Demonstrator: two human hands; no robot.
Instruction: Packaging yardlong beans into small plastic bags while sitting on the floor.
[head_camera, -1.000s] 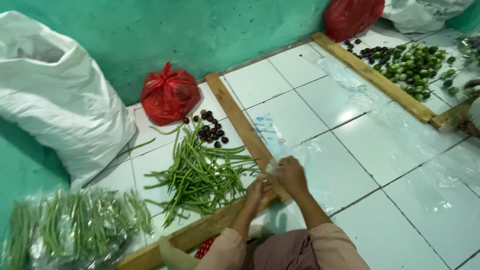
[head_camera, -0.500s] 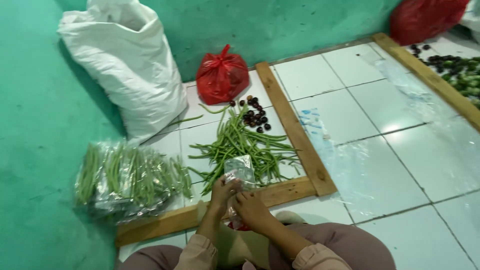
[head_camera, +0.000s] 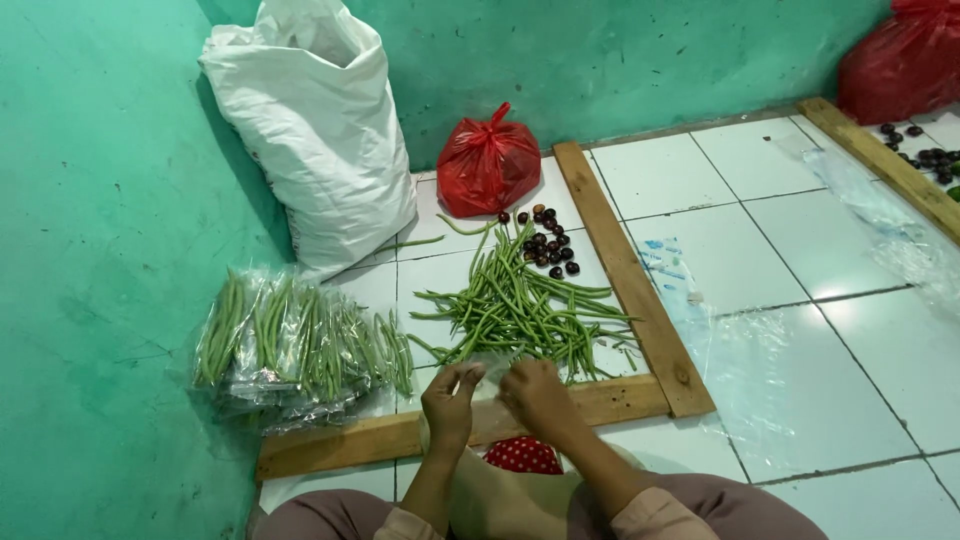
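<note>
My left hand and my right hand meet over the near wooden bar, both pinching a thin clear plastic bag between them. Just beyond the hands lies a loose heap of long green beans on the white tiles. To the left sits a pile of clear bags filled with green beans. A few small dark round fruits lie behind the loose beans.
A wooden frame borders the bean area. A knotted red plastic bag and a big white sack stand against the teal wall. Clear plastic sheets lie on the tiles at right. Another red bag sits far right.
The view has swung left and nearer the beans. My hands have stayed together at the wooden bar, and a clear bag now shows between them.
</note>
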